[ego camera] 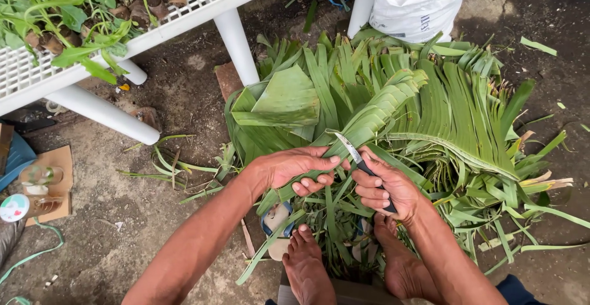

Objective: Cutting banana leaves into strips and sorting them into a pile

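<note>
My left hand [294, 168] grips the thick midrib end of a folded green banana leaf [369, 117] that runs up and to the right. My right hand [386, 187] is shut on a small knife [355, 156] with a dark handle; its blade points up-left and rests against the leaf just beyond my left fingers. A big heap of banana leaves [448, 114] and cut strips lies on the ground under and behind both hands. My two bare feet [307, 268] stand among the strips below the hands.
A white mesh table [184, 10] on white pipe legs [236, 43] holds potted plants at the upper left. A white plastic bag [418, 3] stands at the top. Cardboard with small jars [37, 185] lies at the left on the dirt floor.
</note>
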